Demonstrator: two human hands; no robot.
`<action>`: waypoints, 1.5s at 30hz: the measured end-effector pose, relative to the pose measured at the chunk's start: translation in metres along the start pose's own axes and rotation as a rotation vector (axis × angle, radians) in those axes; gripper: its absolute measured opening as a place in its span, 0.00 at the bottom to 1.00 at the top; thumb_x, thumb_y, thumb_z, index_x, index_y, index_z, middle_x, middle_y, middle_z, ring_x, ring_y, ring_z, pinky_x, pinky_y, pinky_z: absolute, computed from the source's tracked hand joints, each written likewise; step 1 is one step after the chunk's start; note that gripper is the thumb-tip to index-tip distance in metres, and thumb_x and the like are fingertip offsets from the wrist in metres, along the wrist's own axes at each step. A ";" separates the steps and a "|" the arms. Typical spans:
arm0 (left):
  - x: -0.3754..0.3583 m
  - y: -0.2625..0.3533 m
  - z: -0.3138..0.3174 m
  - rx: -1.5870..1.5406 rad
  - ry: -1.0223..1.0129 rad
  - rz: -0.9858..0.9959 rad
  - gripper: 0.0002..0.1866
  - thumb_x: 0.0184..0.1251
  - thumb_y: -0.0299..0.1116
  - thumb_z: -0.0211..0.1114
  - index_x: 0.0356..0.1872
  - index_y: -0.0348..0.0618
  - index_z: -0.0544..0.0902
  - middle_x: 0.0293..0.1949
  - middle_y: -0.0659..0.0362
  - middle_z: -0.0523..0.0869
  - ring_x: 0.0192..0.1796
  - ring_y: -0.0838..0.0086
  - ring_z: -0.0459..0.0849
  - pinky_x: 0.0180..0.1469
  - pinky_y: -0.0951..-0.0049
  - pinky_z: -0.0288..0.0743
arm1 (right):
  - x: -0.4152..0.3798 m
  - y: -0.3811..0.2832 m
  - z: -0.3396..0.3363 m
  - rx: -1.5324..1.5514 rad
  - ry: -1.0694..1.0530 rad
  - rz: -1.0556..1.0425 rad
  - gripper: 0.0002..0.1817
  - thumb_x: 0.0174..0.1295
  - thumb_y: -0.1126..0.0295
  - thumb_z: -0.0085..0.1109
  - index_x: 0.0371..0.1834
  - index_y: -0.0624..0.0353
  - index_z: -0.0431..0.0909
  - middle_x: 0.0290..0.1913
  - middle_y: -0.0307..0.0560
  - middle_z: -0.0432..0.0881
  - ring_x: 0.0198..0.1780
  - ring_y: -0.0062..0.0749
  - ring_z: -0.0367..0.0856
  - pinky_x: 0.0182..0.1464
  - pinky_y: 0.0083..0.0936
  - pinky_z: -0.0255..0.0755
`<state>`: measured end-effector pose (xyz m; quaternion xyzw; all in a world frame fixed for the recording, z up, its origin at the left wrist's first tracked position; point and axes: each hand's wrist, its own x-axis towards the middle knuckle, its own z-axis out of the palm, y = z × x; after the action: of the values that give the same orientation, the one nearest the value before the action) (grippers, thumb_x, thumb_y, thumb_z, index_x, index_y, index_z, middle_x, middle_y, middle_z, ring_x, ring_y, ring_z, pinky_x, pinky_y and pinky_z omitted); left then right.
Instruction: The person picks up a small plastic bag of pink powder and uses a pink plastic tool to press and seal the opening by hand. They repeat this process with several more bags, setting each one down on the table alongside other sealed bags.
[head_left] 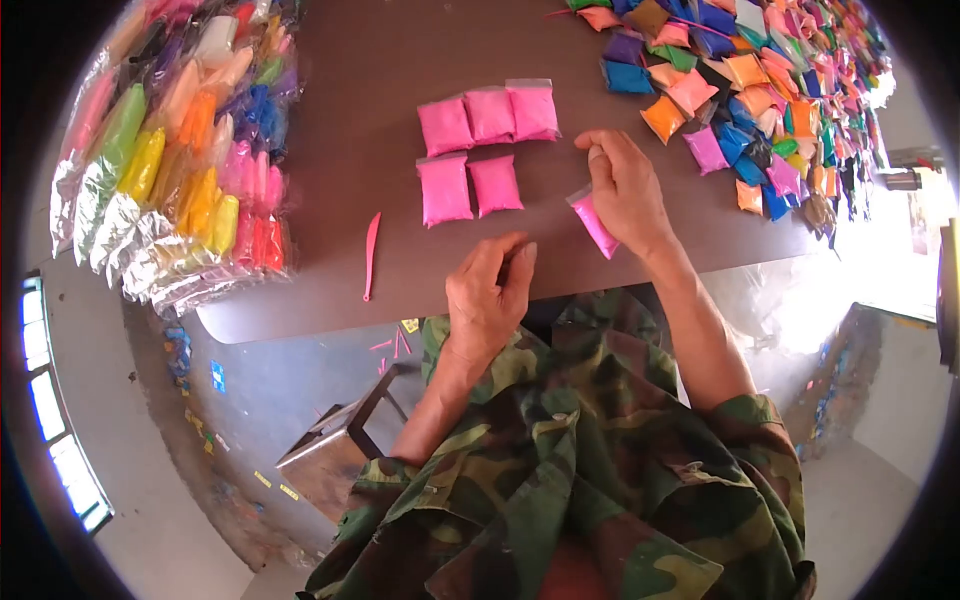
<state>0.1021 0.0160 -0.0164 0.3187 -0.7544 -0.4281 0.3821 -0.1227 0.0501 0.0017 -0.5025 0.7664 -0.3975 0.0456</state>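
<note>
Packing workshop, heaped coloured sachets (760, 80), worktable (330, 200)

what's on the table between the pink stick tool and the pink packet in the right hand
In the head view, the left hand rests between the pink stick tool and the pink packet that the right hand holds.

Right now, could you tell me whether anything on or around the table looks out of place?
Mostly tidy: five pink packets lie in neat rows. One pink stick lies alone near the table's front edge, and more pink sticks and scraps are scattered on the floor below. The right hand holds a sixth pink packet.
</note>
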 end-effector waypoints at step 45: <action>-0.001 0.004 0.008 0.074 -0.024 0.021 0.09 0.71 0.26 0.76 0.48 0.35 0.88 0.35 0.53 0.90 0.31 0.75 0.89 0.35 0.73 0.81 | -0.017 0.005 -0.042 0.206 0.004 0.222 0.12 0.78 0.65 0.58 0.53 0.61 0.86 0.48 0.51 0.89 0.52 0.47 0.86 0.56 0.41 0.77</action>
<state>0.0948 0.0213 -0.0160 0.3194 -0.7776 -0.3999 0.3653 -0.1379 0.0880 0.0211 -0.4066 0.7724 -0.4676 0.1394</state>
